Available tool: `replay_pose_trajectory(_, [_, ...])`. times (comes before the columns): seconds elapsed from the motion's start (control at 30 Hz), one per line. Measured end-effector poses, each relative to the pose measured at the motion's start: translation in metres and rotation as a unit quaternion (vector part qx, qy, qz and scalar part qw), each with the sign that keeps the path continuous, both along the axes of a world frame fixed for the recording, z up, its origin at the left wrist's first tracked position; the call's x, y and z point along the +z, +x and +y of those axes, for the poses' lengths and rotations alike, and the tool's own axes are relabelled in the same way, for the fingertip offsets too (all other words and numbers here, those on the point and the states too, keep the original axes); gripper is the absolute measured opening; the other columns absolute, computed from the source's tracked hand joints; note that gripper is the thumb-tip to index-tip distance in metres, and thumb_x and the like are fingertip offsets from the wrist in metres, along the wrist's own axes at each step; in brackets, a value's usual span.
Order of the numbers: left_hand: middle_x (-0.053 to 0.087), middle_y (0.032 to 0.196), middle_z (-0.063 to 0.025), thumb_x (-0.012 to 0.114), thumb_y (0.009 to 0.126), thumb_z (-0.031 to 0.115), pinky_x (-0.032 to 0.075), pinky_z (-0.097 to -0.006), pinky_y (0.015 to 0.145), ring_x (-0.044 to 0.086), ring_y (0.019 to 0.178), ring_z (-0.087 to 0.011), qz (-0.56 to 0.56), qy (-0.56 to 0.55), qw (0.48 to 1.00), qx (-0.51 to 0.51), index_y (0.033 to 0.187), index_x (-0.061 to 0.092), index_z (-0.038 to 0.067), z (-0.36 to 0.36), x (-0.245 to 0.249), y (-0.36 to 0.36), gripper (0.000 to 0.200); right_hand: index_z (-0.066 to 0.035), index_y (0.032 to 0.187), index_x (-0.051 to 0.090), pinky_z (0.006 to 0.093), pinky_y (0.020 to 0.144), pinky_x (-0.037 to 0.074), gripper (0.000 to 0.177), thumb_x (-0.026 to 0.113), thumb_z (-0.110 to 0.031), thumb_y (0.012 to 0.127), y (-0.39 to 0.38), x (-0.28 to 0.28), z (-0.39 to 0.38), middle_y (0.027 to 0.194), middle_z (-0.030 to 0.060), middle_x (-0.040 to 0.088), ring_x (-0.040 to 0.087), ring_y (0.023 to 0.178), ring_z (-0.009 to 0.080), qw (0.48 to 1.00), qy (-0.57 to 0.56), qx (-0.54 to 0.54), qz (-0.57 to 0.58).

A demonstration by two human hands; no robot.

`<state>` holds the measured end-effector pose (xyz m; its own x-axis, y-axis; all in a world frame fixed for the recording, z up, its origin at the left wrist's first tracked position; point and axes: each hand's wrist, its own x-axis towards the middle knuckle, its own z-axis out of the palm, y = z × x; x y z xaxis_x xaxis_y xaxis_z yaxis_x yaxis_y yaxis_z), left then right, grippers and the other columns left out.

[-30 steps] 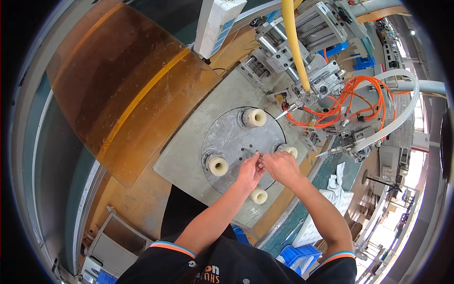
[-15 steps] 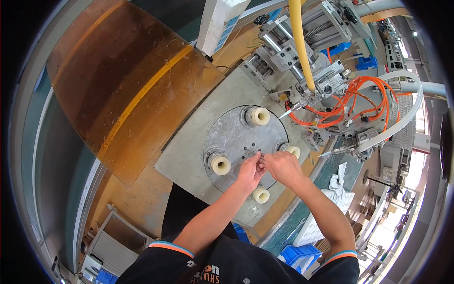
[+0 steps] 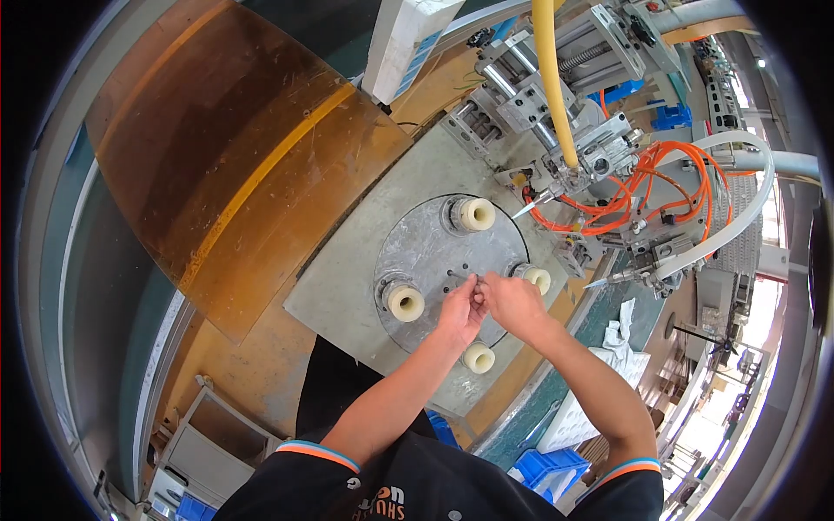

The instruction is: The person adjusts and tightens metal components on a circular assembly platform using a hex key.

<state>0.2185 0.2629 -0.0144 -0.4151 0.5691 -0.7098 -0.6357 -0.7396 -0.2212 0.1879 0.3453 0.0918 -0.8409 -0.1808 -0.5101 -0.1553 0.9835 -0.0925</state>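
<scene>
My left hand (image 3: 463, 310) and my right hand (image 3: 514, 304) meet above the round metal turntable (image 3: 423, 240), near its centre. The fingers of both are pinched together around a small, thin grey piece (image 3: 465, 277), too small to name. Its far end sticks out beyond my left fingertips; the rest is hidden by the fingers. On the turntable stand cream plastic sleeves: one (image 3: 477, 214) at the far side, one (image 3: 405, 304) at the left, one (image 3: 539, 280) beside my right hand and one (image 3: 478, 358) under my wrists.
A dispensing machine with a pointed nozzle (image 3: 524, 211), a second nozzle (image 3: 598, 284), a yellow hose (image 3: 556, 87) and orange tubes (image 3: 647, 178) stands at the right. An amber plastic sheet (image 3: 234, 165) leans at the left. A blue bin (image 3: 552, 471) sits at lower right.
My right hand's fingers have shifted slightly upward against the left fingertips. My left hand stays almost in place; the turntable and sleeves have not moved.
</scene>
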Motion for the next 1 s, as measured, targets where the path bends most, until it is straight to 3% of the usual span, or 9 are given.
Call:
replay_pose_trajectory(0.27, [0.053, 0.068, 0.0039, 0.049, 0.095, 0.025, 0.047, -0.0235, 0.057, 0.049, 0.059, -0.0059, 0.019, 0.009, 1.000, -0.010, 0.082, 0.056, 0.009, -0.011, -0.003, 0.007, 0.022, -0.003, 0.078, 0.054, 0.0408, 0.053, 0.049, 0.009, 0.056, -0.012, 0.078, -0.003, 0.002, -0.006, 0.063, 0.0148, 0.062, 0.063, 0.058, 0.0302, 0.984, -0.041, 0.168, 0.048])
replay_pose_trajectory(0.37, [0.053, 0.068, 0.0044, 0.047, 0.095, 0.026, 0.046, -0.0224, 0.058, 0.050, 0.060, -0.0056, 0.036, 0.042, 0.998, -0.006, 0.082, 0.056, 0.010, -0.008, 0.001, 0.001, 0.023, -0.003, 0.080, 0.056, 0.0401, 0.056, 0.049, 0.011, 0.056, -0.014, 0.079, -0.006, -0.002, -0.007, 0.067, 0.0165, 0.063, 0.063, 0.061, 0.0294, 0.998, 0.024, 0.037, -0.037])
replay_pose_trajectory(0.43, [0.054, 0.067, 0.0049, 0.046, 0.096, 0.027, 0.045, -0.0210, 0.058, 0.052, 0.060, -0.0052, 0.035, 0.041, 0.999, -0.007, 0.081, 0.056, 0.011, -0.006, 0.002, 0.001, 0.024, -0.003, 0.087, 0.058, 0.0416, 0.058, 0.049, 0.015, 0.056, -0.017, 0.080, -0.003, -0.026, 0.005, 0.067, 0.0186, 0.062, 0.063, 0.063, 0.0303, 0.959, -0.137, -0.241, -0.056])
replay_pose_trajectory(0.47, [0.054, 0.069, 0.0048, 0.047, 0.096, 0.026, 0.045, -0.0209, 0.058, 0.051, 0.060, -0.0054, 0.034, 0.033, 0.999, -0.017, 0.082, 0.057, 0.011, -0.004, -0.001, 0.001, 0.023, -0.003, 0.087, 0.058, 0.0416, 0.058, 0.049, 0.015, 0.056, -0.017, 0.080, 0.000, -0.026, 0.010, 0.067, 0.0186, 0.062, 0.063, 0.063, 0.0303, 0.959, -0.136, -0.241, -0.056])
replay_pose_trajectory(0.57, [0.054, 0.069, 0.0040, 0.049, 0.095, 0.025, 0.046, -0.0219, 0.055, 0.050, 0.057, -0.0059, 0.024, 0.014, 0.999, -0.022, 0.085, 0.057, 0.009, -0.002, -0.006, -0.002, 0.021, -0.005, 0.096, 0.058, 0.0422, 0.062, 0.048, 0.023, 0.059, -0.021, 0.080, 0.000, -0.008, 0.009, 0.076, 0.0164, 0.063, 0.062, 0.071, 0.0302, 0.977, -0.041, -0.189, -0.088])
replay_pose_trajectory(0.63, [0.054, 0.067, 0.0033, 0.050, 0.094, 0.024, 0.048, -0.0230, 0.053, 0.048, 0.055, -0.0063, 0.009, 0.000, 1.000, -0.020, 0.086, 0.058, 0.006, -0.002, -0.005, -0.002, 0.020, -0.008, 0.097, 0.058, 0.0401, 0.066, 0.048, 0.026, 0.065, -0.021, 0.076, 0.000, 0.026, -0.006, 0.089, 0.0101, 0.061, 0.060, 0.080, 0.0267, 0.992, -0.051, 0.048, 0.104])
replay_pose_trajectory(0.73, [0.053, 0.067, 0.0034, 0.052, 0.093, 0.024, 0.048, -0.0228, 0.053, 0.051, 0.056, -0.0064, -0.001, -0.026, 0.999, -0.038, 0.086, 0.058, 0.006, -0.001, -0.003, -0.001, 0.020, -0.007, 0.094, 0.057, 0.0359, 0.070, 0.048, 0.028, 0.068, -0.021, 0.072, -0.006, 0.043, 0.001, 0.084, 0.0058, 0.054, 0.058, 0.081, 0.0231, 0.968, -0.081, 0.225, 0.076])
replay_pose_trajectory(0.87, [0.052, 0.065, 0.0039, 0.053, 0.092, 0.024, 0.049, -0.0224, 0.054, 0.052, 0.057, -0.0061, 0.002, 0.000, 1.000, -0.006, 0.085, 0.057, 0.007, 0.004, -0.010, 0.000, 0.019, -0.009, 0.095, 0.059, 0.0338, 0.066, 0.049, 0.026, 0.067, -0.020, 0.072, -0.009, 0.031, 0.017, 0.082, 0.0045, 0.058, 0.059, 0.077, 0.0209, 0.953, -0.090, 0.269, 0.105])
replay_pose_trajectory(1.0, [0.051, 0.063, 0.0040, 0.055, 0.091, 0.025, 0.049, -0.0228, 0.053, 0.051, 0.056, -0.0057, -0.011, -0.018, 1.000, -0.022, 0.084, 0.057, 0.008, 0.006, -0.009, 0.005, 0.018, -0.011, 0.096, 0.063, 0.0343, 0.061, 0.050, 0.025, 0.067, -0.018, 0.073, -0.014, 0.010, 0.014, 0.077, 0.0020, 0.061, 0.059, 0.072, 0.0209, 0.991, -0.087, 0.094, 0.032])
